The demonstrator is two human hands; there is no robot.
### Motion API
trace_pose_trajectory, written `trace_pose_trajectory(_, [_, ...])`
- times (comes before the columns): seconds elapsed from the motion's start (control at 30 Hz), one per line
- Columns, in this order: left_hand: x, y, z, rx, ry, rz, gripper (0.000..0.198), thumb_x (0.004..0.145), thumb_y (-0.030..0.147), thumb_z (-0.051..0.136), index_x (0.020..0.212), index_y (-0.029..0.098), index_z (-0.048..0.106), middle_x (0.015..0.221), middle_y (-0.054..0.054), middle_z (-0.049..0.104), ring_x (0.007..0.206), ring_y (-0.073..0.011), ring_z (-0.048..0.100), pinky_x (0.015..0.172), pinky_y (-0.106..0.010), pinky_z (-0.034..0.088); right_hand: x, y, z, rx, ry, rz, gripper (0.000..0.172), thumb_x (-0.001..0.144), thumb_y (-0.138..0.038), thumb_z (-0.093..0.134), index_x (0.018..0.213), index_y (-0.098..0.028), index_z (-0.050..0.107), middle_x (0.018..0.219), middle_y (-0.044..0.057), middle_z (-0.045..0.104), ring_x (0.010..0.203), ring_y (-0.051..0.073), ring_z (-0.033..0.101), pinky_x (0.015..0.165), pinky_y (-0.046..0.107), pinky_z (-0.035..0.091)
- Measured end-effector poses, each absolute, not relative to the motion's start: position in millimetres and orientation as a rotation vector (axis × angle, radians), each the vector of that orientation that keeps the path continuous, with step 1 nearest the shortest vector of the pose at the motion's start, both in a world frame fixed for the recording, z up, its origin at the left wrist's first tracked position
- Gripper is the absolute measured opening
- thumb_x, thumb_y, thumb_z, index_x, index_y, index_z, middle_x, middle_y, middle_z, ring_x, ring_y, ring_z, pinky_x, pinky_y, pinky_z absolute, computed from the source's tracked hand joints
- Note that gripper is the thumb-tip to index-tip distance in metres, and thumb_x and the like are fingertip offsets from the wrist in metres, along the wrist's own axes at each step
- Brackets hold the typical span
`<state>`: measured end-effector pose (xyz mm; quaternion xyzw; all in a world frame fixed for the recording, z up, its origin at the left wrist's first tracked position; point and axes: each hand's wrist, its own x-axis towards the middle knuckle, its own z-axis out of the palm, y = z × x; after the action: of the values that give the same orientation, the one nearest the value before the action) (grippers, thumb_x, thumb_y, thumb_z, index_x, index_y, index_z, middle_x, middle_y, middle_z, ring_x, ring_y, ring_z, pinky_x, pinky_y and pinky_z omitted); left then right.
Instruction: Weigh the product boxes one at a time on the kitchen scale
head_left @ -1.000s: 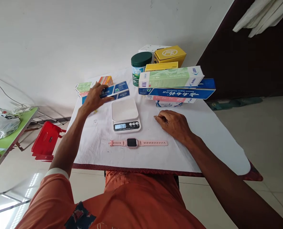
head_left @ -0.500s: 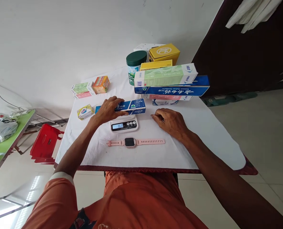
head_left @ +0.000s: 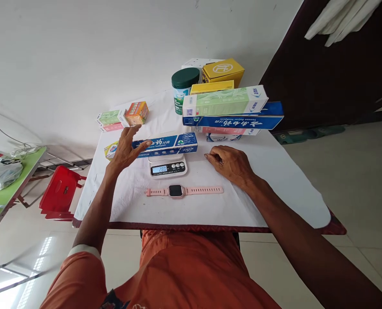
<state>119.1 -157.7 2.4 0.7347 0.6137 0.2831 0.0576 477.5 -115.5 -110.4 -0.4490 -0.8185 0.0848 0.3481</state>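
Left-hand fingers [head_left: 138,148] off toothpaste box [head_left: 169,144] — (released)

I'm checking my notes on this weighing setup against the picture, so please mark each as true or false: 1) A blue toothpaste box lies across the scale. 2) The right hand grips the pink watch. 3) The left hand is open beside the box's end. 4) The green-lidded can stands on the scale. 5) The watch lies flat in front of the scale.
1) True: the blue toothpaste box lies across the scale.
2) False: the right hand rests on the table, apart from the pink watch.
3) True: the left hand is open at the box's left end.
4) False: the green-lidded can stands at the far side of the table.
5) True.
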Motion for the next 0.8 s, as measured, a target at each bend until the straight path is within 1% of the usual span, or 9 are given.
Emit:
trace_pose_trajectory(0.13, [125, -159, -3, 2.246, 1.888, 0.654, 0.071, 0.097, 0.07, 0.067, 0.151, 0.025, 0.057, 0.144, -0.015, 0.062, 0.132, -0.0338, 0.061, 0.113, -0.053, 0.05, 478, -115, -111, -1.157, -2.121, 0.216, 0.026, 0.096, -0.033, 0.058, 0.072, -0.024, 0.055, 0.07, 0.004, 0.065, 0.065, 0.019, 0.057, 0.064, 0.032, 0.035])
trace_pose_trajectory(0.23, [135, -159, -6, 2.352, 1.907, 0.41, 0.068, 0.094, 0.064, 0.074, 0.147, 0.025, 0.06, 0.135, -0.013, 0.067, 0.128, -0.0353, 0.059, 0.115, -0.055, 0.044, 478, -115, -112, -1.152, -2.121, 0.213, 0.026, 0.096, -0.033, 0.058, 0.072, -0.024, 0.053, 0.069, 0.004, 0.064, 0.065, 0.019, 0.056, 0.064, 0.032, 0.036])
trace_pose_trajectory(0.3, [140, -158, -7, 2.417, 1.926, 0.319, 0.064, 0.094, 0.057, 0.077, 0.145, 0.024, 0.06, 0.131, -0.013, 0.068, 0.128, -0.036, 0.058, 0.116, -0.055, 0.04, 479, -115, -112, -1.144, -2.124, 0.206, 0.026, 0.095, -0.032, 0.058, 0.072, -0.024, 0.052, 0.07, 0.004, 0.064, 0.065, 0.019, 0.056, 0.064, 0.031, 0.036])
trace_pose_trajectory(0.37, [144, -157, -6, 2.437, 1.926, 0.29, 0.057, 0.095, 0.049, 0.077, 0.143, 0.023, 0.061, 0.129, -0.013, 0.069, 0.126, -0.0353, 0.059, 0.114, -0.053, 0.04, 479, -116, -112, -1.137, -2.12, 0.199, 0.027, 0.095, -0.032, 0.058, 0.071, -0.024, 0.05, 0.069, 0.004, 0.064, 0.065, 0.018, 0.055, 0.064, 0.031, 0.036])
trace_pose_trajectory(0.43, [147, -157, -2, 2.434, 1.912, 0.28, 0.049, 0.097, 0.044, 0.075, 0.139, 0.023, 0.061, 0.126, -0.012, 0.069, 0.122, -0.0342, 0.062, 0.108, -0.05, 0.043, 480, -116, -110, -1.132, -2.101, 0.192, 0.03, 0.096, -0.032, 0.058, 0.069, -0.025, 0.047, 0.067, 0.003, 0.062, 0.063, 0.018, 0.053, 0.063, 0.032, 0.036])
trace_pose_trajectory(0.5, [152, -158, 4, 2.459, 1.898, 0.286, 0.045, 0.097, 0.043, 0.076, 0.135, 0.023, 0.062, 0.124, -0.011, 0.069, 0.119, -0.0339, 0.063, 0.104, -0.048, 0.045, 480, -117, -104, -1.127, -2.051, 0.184, 0.033, 0.096, -0.034, 0.058, 0.067, -0.025, 0.045, 0.064, 0.002, 0.06, 0.061, 0.017, 0.052, 0.062, 0.032, 0.036])
trace_pose_trajectory(0.57, [161, -160, 12, 2.535, 1.863, 0.308, 0.045, 0.095, 0.044, 0.078, 0.132, 0.023, 0.062, 0.122, -0.011, 0.069, 0.117, -0.0339, 0.063, 0.103, -0.048, 0.044, 483, -118, -95, -1.136, -1.95, 0.17, 0.035, 0.097, -0.037, 0.058, 0.066, -0.025, 0.045, 0.064, 0.002, 0.06, 0.061, 0.017, 0.051, 0.063, 0.032, 0.037])
trace_pose_trajectory(0.73, [212, -158, 27, 2.728, 1.557, 0.343, 0.051, 0.098, 0.05, 0.075, 0.137, 0.021, 0.059, 0.126, -0.013, 0.068, 0.119, -0.0328, 0.064, 0.105, -0.047, 0.045, 502, -118, -68, -1.269, -1.57, 0.074, 0.045, 0.097, -0.05, 0.054, 0.062, -0.025, 0.041, 0.058, 0.001, 0.055, 0.055, 0.014, 0.046, 0.059, 0.031, 0.037])
trace_pose_trajectory(0.8, [238, -150, 24, 2.751, 1.422, 0.308, 0.053, 0.099, 0.051, 0.073, 0.139, 0.021, 0.057, 0.13, -0.014, 0.067, 0.122, -0.0335, 0.063, 0.105, -0.047, 0.045, 518, -114, -63, -1.325, -1.403, 0.016, 0.046, 0.097, -0.051, 0.051, 0.06, -0.024, 0.044, 0.056, 0.001, 0.056, 0.054, 0.013, 0.048, 0.058, 0.031, 0.038])
